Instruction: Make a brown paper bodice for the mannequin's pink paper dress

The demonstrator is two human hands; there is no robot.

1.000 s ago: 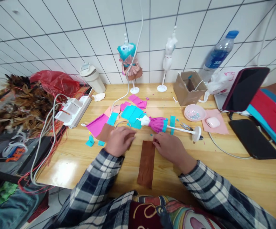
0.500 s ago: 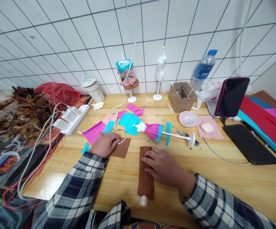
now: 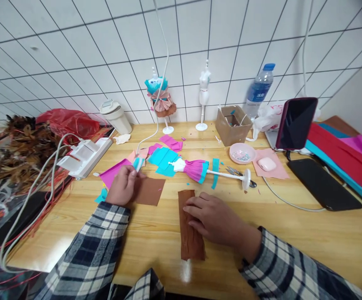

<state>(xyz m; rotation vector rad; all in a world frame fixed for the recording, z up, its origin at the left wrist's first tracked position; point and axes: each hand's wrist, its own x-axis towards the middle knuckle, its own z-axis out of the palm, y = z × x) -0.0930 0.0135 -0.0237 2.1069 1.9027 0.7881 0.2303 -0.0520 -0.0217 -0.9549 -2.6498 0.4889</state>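
Observation:
My left hand (image 3: 121,186) is closed on a narrow white tape roll (image 3: 139,163), tilted up on edge above the paper scraps. Just right of that hand lies a flat brown paper square (image 3: 150,192). My right hand (image 3: 214,218) rests with bent, parted fingers on a creased brown crepe paper strip (image 3: 187,233) lying lengthwise on the table. Beyond it, a small white dress form (image 3: 178,165) lies on its side, wearing a pink pleated skirt (image 3: 196,170) with a blue hem.
Two dress forms stand by the wall, one dressed (image 3: 162,98), one bare (image 3: 204,91). Blue (image 3: 162,159) and magenta paper (image 3: 114,173), scissors (image 3: 232,171), a pink bead dish (image 3: 245,154), a cardboard box (image 3: 231,129) and a phone (image 3: 297,123) lie around. A power strip (image 3: 89,158) sits left.
My left hand has lifted the tape roll off the brown square and tilted it, moving left. My right hand stays on the crepe strip. The view has shifted slightly.

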